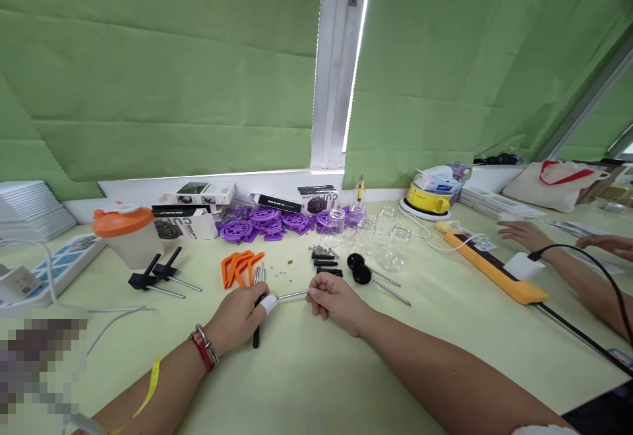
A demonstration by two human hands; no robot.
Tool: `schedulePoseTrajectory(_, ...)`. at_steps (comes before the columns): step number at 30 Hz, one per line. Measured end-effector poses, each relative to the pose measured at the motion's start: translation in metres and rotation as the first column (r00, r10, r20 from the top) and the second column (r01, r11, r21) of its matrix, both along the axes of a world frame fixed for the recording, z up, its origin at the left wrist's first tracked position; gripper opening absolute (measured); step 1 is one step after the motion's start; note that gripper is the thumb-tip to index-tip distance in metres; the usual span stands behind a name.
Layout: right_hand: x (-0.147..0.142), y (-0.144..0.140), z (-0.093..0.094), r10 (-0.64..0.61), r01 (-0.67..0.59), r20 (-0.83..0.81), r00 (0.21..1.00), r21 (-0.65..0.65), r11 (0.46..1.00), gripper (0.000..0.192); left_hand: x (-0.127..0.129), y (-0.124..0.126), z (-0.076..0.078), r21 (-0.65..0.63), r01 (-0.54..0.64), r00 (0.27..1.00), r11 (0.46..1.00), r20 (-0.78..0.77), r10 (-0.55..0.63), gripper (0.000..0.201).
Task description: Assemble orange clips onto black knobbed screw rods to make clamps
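My left hand [242, 313], with a white wrap on its thumb, is closed around a black plastic part [256, 338] whose end sticks out below the fingers. From there a thin metal rod [293, 295] runs across to my right hand [331, 296], which pinches its far end between thumb and fingertips. What the right fingers may hold at the tip is hidden. Just beyond the hands lie orange handles [241, 267], tiny loose pieces [281, 273], springs [324, 249] and black tubes [326, 263]. Two rods with round black discs [362, 273] rest right of my right hand.
Two black T-shaped pieces with rods [143, 281] lie left, before an orange-lidded cup [129, 237]. Purple plastic parts [264, 224], boxes [185, 224] and glass jars [390, 244] line the back. At right are an orange power strip [494, 267] and another person's hands [521, 234].
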State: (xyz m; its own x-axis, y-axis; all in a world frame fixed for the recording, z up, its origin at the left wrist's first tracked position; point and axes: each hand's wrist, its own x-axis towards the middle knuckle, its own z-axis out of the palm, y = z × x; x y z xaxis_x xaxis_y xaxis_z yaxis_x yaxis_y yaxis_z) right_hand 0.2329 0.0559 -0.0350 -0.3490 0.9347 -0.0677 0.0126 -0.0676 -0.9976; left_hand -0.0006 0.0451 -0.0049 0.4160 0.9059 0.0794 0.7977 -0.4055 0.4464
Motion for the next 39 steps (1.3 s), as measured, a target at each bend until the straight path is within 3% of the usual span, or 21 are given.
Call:
schedulePoseTrajectory(15,0.000,0.001,-0.002,-0.003,0.003,0.111,0.994,0.003,1.000,0.019,0.001,0.000,0.001,-0.001,-0.005,1.000,1.000,-0.008,0.005,0.025)
schedulePoseTrajectory(27,0.001,0.005,-0.011,0.017,-0.018,0.092,0.996,0.007,1.000,0.021,0.002,-0.002,-0.001,0.045,0.007,0.997,0.999,-0.075,-0.004,0.022)
schedulePoseTrajectory(39,0.001,0.001,-0.003,0.032,-0.031,0.084,0.996,-0.008,0.999,0.023,0.004,-0.003,-0.001,0.063,0.011,0.996,0.998,-0.089,-0.006,0.026)
